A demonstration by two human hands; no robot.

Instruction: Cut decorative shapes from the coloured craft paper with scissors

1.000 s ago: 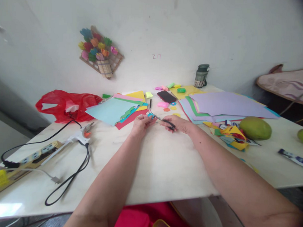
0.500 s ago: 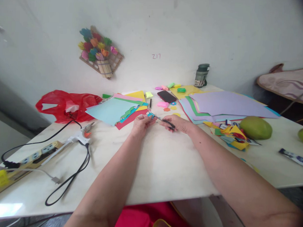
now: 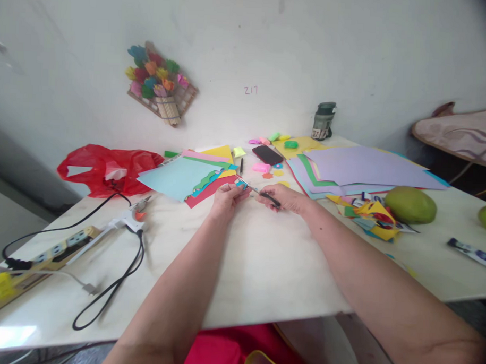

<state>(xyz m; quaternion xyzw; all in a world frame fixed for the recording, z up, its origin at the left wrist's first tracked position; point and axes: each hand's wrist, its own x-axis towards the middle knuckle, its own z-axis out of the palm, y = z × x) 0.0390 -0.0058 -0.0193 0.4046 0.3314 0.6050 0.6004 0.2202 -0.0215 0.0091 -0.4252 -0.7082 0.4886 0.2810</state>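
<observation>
Near the middle of the table, my left hand [image 3: 226,198] is closed on a small blue piece of paper [image 3: 242,184]. My right hand [image 3: 281,197] grips the black handles of the scissors [image 3: 271,199], whose blades point up and left and meet the blue piece. Just behind my left hand lie a red sheet [image 3: 198,195] and a light blue sheet [image 3: 175,177]. Small cut shapes, one orange [image 3: 267,176] and a few yellow, rest beyond my right hand, beside a pink packet [image 3: 261,167].
A red plastic bag [image 3: 103,169], a glue gun [image 3: 134,218] and a power strip [image 3: 61,252] are at left. Large coloured sheets [image 3: 371,166], paper scraps [image 3: 375,218], a green fruit [image 3: 410,205] and a tube [image 3: 471,252] lie right. A phone [image 3: 267,155] and bottle [image 3: 324,121] stand behind.
The scissor handles in my right hand have drawn closer together. Both hands stay in nearly the same place.
</observation>
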